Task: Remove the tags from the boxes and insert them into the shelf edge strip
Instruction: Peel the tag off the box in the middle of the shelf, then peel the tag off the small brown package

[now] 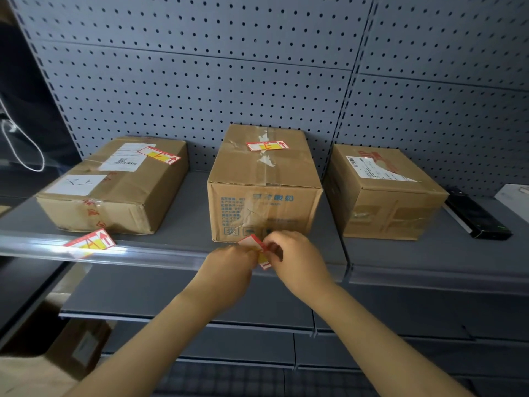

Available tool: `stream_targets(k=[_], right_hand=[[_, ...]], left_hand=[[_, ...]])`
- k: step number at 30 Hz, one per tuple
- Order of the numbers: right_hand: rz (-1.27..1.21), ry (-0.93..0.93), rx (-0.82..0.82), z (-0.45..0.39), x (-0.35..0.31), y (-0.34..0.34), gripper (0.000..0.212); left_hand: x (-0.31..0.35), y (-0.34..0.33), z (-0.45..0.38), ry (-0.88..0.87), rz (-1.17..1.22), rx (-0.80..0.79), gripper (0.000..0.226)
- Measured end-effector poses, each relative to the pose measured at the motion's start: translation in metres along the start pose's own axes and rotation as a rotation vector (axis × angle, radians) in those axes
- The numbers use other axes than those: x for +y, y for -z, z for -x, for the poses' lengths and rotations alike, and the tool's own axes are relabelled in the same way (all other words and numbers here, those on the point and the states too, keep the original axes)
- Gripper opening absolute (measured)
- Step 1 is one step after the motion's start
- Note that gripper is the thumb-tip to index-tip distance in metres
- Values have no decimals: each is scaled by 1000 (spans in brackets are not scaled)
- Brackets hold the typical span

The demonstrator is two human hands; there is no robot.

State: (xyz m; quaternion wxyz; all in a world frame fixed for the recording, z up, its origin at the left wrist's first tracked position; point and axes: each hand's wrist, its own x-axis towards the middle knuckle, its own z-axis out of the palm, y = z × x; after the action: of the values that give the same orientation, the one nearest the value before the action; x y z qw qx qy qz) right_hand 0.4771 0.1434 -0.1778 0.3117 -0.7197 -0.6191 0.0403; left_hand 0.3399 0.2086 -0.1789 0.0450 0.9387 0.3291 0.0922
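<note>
Three cardboard boxes stand on the grey shelf. The left box (114, 184) carries a red-and-yellow tag (159, 155) on top. A like tag (267, 145) lies on the middle box (263, 181). The right box (383, 193) shows only a white label. Another tag (90, 242) leans at the clear shelf edge strip (160, 253) on the left. At the strip, in front of the middle box, my left hand (229, 267) and my right hand (292, 256) both pinch one red-and-yellow tag (259, 250), partly hidden by my fingers.
A grey pegboard wall (257, 67) backs the shelf. A black flat device (475, 216) lies right of the right box, with a white object (515, 196) at the edge. Lower shelves (200, 302) sit below, and a cardboard box (43, 362) shows at the bottom left.
</note>
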Motion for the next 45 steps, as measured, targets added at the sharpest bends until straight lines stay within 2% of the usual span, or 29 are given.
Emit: stream_targets(k=[8,12,17,22,25,27,35,38,45], right_hand=[[199,63,-57,-1,-5,-9,23],[236,74,-35,4,-5,-3,30],[255,-28,12,15,4,14,29],[216,-233,-82,30,14,41,23],[247,-360,-144,45,28,64,21],[261,-427,-138,57,40,81,22],[325,-588,61,115,94,159,16],[322,-628,144,142,120,188,18],[362,-711,229,194,206,265,18]], left_hand=[[1,2,4,3,-67,-5,23],[2,6,4,-12,-113,-6,22],[13,17,-6,-70,-130,35,20],[47,26,-25,-138,-156,15,20],[78,36,-40,-242,-209,-22,14],[100,35,-50,-306,-238,6,23],[200,10,-93,-508,-123,16,16],[252,6,-106,-596,-95,6,26],[383,-12,-146,-725,-98,28,22]])
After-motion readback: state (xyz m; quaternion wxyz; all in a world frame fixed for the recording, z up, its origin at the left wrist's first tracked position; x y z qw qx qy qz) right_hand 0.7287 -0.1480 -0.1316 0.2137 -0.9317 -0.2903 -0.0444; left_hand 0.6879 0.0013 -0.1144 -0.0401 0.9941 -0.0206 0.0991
